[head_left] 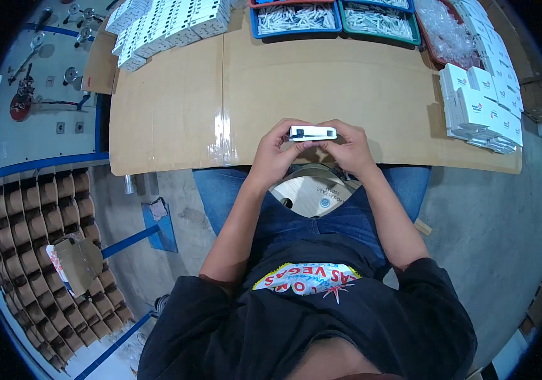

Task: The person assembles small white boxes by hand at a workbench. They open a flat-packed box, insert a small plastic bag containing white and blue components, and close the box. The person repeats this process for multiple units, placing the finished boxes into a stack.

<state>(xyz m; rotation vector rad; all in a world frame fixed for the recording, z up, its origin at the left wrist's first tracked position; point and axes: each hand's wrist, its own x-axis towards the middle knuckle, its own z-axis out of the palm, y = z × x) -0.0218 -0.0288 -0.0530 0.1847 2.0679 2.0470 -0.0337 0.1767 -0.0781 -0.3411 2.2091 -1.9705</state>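
Note:
At the near edge of the cardboard-covered table, a small white box (317,132) is held level between both hands. It has a dark spot at its left end and a thin dark line along the side facing me. My left hand (272,157) is closed on the left end, fingers behind and thumb in front. My right hand (353,152) grips the right end the same way, the two thumbs close together below the box. What lies inside the box cannot be seen.
Stacked white boxes stand at the far left (176,28) and at the right (483,111). At the back are a blue tray (296,36) and a green tray (382,39) of small white pieces, beside a bin of clear plastic bags (445,31). A divided cardboard rack (37,253) sits lower left.

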